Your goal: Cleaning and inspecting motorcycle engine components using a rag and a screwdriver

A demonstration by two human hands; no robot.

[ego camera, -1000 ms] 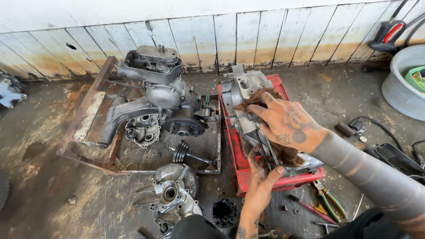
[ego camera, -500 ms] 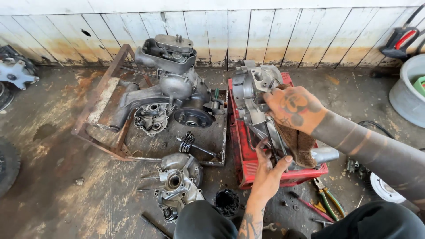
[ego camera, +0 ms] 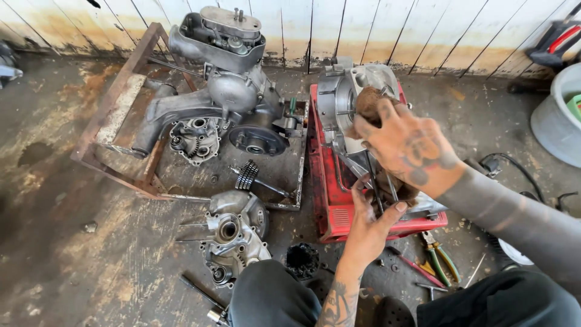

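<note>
1. Right hand (ego camera: pixel 411 151) at 2 o'clock of centre, back of hand up; fingers clenched on a brown rag (ego camera: pixel 370 104), pressed against the grey engine casing (ego camera: pixel 339 103).
2. Engine casing sits in the red tray (ego camera: pixel 330 212), on the concrete floor (ego camera: pixel 72 242); casing toward the tray's 12 o'clock end, just before the white plank wall (ego camera: pixel 423 30).
3. Left hand (ego camera: pixel 369 227) at 5 o'clock of centre, palm against the casing's lower part; thumb and fingers spread around thin metal rods (ego camera: pixel 375 181); whether they truly grip, cannot tell.
4. At 10 o'clock, a larger engine block (ego camera: pixel 230 91) rests on a rusty metal frame (ego camera: pixel 121 97); a gear cluster (ego camera: pixel 195 139) lies beside it.
5. A ribbed shaft (ego camera: pixel 249 175) lies on the frame's plate, at 9 o'clock of the tray.
6. At 7 o'clock, a loose casing half (ego camera: pixel 233 233) lies on the floor.
7. At 4 o'clock, green-handled pliers (ego camera: pixel 442 263) and a red-handled screwdriver (ego camera: pixel 417 266) lie just beside the tray.
</note>
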